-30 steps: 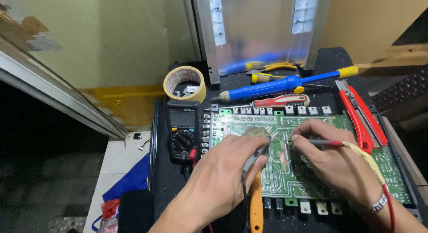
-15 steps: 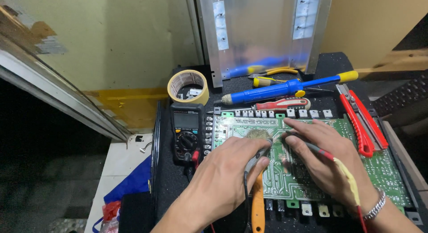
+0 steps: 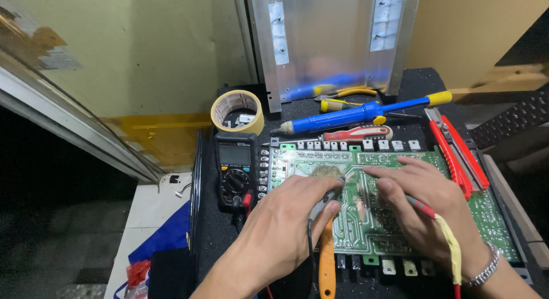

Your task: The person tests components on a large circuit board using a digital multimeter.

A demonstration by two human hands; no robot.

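A green circuit board (image 3: 492, 219) lies flat on a black mat (image 3: 206, 242). My left hand (image 3: 280, 230) rests on the board's left part and pinches a dark test probe (image 3: 323, 202), tip down on the board. My right hand (image 3: 429, 210) holds a red test probe (image 3: 420, 206) with a yellow-wrapped lead, its fingers spread over the board's middle. A black multimeter (image 3: 235, 170) with a rotary dial lies left of the board. An orange-handled tool (image 3: 326, 264) lies under my left hand at the board's near edge.
Behind the board lie a blue desoldering pump (image 3: 354, 116), a red-handled screwdriver (image 3: 357, 133) and yellow-handled pliers (image 3: 343, 94). A roll of tape (image 3: 237, 111) sits at the back left. A red utility knife (image 3: 454, 153) lies along the right. A metal panel (image 3: 331, 42) leans against the wall.
My right hand has shifted slightly left over the board with the red probe. The camera view has dipped a little; my left hand stays nearly in place.
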